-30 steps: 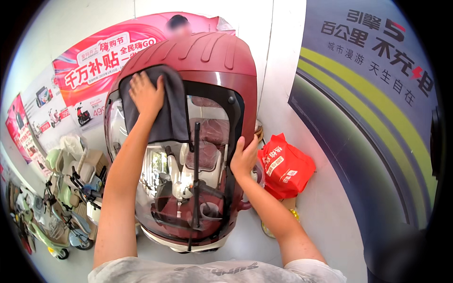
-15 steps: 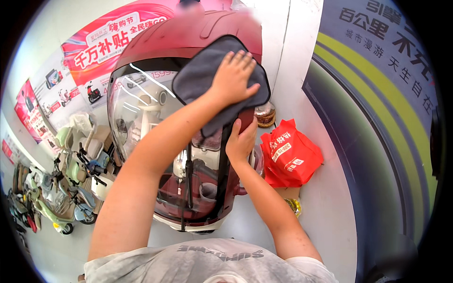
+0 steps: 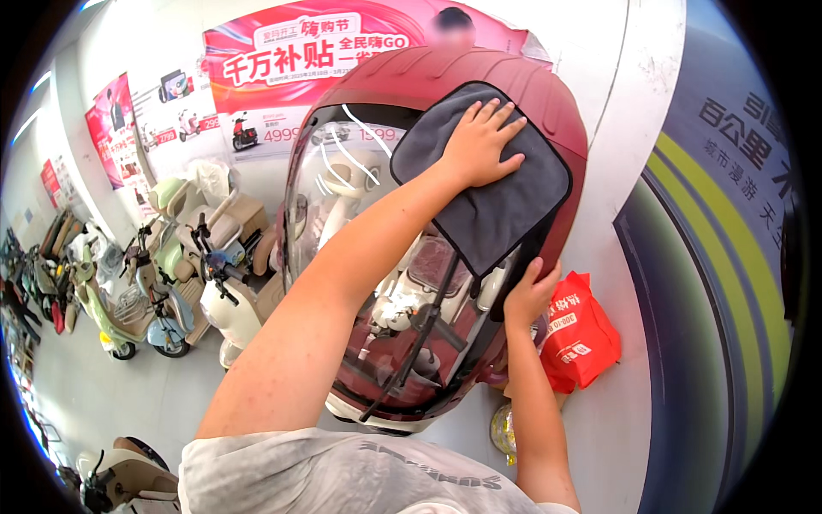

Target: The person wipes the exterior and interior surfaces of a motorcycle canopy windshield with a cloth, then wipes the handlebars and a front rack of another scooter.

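Note:
A dark grey cloth (image 3: 505, 210) with black edging lies spread over the upper right of the windshield (image 3: 312, 193). My left hand (image 3: 486, 146) is flat on this cloth, fingers apart, pressing it to the glass. The windshield belongs to a small dark red enclosed vehicle (image 3: 548, 107) with a ridged roof. Lower down, my right hand (image 3: 528, 295) rests against the right edge of the windshield frame, its thumb and fingers apart. Below the cloth, a black wiper (image 3: 419, 330) slants across the glass. Seats and scooters show through or reflect in the windshield.
A red bag (image 3: 582, 338) stands right of the vehicle, with a clear-and-yellow container (image 3: 503, 428) nearer me. Several scooters (image 3: 158, 291) are parked at left. A dark panel with yellow-green stripes (image 3: 702, 206) is at right. A person (image 3: 452, 30) is beyond the roof.
The view has shifted left, so the vehicle sits farther right. The cloth appears more spread out, its lower corner flatter. My left hand stays on it; my right hand remains at the frame edge.

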Demonstrator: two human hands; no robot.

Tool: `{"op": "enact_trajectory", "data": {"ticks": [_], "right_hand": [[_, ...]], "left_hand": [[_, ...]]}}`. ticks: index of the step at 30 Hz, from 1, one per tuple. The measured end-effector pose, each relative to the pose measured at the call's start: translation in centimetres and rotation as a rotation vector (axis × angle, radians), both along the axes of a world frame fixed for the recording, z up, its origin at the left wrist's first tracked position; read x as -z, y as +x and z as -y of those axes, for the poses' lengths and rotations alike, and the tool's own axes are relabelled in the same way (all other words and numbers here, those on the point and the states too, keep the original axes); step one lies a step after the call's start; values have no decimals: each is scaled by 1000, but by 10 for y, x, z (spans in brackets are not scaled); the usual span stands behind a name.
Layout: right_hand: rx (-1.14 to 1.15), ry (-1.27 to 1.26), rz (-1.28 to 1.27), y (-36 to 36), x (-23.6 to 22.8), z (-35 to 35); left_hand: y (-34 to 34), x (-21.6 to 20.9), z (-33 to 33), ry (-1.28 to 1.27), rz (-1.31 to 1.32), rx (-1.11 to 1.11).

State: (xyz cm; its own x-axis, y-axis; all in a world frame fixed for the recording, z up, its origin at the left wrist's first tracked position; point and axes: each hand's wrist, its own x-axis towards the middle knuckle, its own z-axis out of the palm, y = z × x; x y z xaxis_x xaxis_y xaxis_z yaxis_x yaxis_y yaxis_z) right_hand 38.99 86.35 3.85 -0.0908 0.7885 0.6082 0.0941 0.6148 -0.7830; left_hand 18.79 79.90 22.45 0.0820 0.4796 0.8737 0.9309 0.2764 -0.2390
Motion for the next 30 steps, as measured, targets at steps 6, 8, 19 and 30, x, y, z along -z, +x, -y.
{"op": "enact_trajectory", "data": {"ticks": [6,8,19,30], "right_hand": [[53,16,32,-6,6,-12],[41,-9,32,-6,7,-13],[42,-52,53,-1,12,-18],[78,15,51,0,9,-16]], "left_hand": [[-56,-1,45,108,103,-48],[-77,1,65,160,140,-81],[-188,48,157,252,341,-238],[-269,110,230,291,465,-193]]}}
